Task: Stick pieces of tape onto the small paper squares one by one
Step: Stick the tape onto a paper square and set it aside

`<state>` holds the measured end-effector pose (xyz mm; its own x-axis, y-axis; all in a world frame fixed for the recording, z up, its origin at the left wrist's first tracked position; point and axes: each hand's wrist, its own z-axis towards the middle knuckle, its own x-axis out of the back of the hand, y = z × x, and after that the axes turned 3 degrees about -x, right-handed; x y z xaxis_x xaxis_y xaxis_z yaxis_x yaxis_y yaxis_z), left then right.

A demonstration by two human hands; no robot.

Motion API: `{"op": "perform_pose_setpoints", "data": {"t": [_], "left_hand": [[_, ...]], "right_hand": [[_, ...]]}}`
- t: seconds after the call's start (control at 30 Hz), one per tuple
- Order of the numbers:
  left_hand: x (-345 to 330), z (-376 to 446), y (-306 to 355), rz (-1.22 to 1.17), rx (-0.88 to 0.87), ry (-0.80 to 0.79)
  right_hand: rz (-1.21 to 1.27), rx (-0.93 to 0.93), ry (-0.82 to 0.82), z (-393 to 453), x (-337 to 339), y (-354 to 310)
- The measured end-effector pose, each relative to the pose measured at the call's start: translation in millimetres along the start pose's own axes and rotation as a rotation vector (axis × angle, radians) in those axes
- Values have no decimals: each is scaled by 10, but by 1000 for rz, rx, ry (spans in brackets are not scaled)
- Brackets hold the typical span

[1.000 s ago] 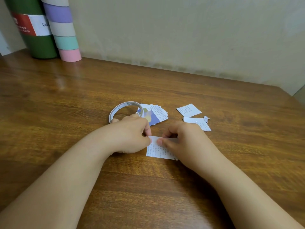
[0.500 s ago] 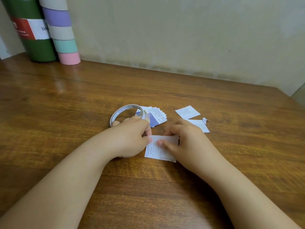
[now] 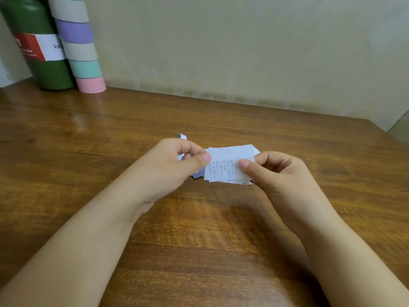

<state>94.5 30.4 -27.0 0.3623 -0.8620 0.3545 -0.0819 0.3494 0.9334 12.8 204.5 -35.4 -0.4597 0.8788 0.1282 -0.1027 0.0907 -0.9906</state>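
A small white paper square (image 3: 223, 165) with printed text is lifted off the wooden table (image 3: 199, 229) between both hands. My left hand (image 3: 172, 167) pinches its left edge with thumb and fingers. My right hand (image 3: 272, 176) pinches its right side, thumb on the printed face. Only a sliver of the tape roll (image 3: 181, 136) shows behind my left hand. A corner of the other paper pieces (image 3: 197, 175) peeks out under the held square; the rest are hidden by it and my hands.
A dark green cylinder (image 3: 42, 52) with a red and white label stands at the back left against the wall. Beside it rises a stack of pastel tape rolls (image 3: 81, 52). The table's right edge (image 3: 389, 134) lies at the far right.
Both hands have lifted the paper square off the table, where they were pressing it flat. The view has moved closer, and the tape roll and loose pieces are now mostly covered.
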Motion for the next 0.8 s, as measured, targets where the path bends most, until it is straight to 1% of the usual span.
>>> {"op": "perform_pose_setpoints", "data": {"t": [0.13, 0.23, 0.37, 0.5, 0.63, 0.8], "left_hand": [[-47, -21, 15, -16, -33, 19], [-76, -30, 32, -46, -48, 27], [-108, -23, 25, -191, -39, 70], [-147, -24, 12, -297, -34, 51], [-172, -26, 0, -330, -21, 26], [-191, -37, 4, -286, -40, 27]], "right_hand": [[106, 9, 7, 9, -6, -15], [133, 14, 29, 19, -9, -1], [223, -16, 28, 4, -36, -11], [337, -56, 50, -11, -52, -19], [318, -43, 99, -9, -60, -37], [177, -7, 156, -32, -61, -48]]}}
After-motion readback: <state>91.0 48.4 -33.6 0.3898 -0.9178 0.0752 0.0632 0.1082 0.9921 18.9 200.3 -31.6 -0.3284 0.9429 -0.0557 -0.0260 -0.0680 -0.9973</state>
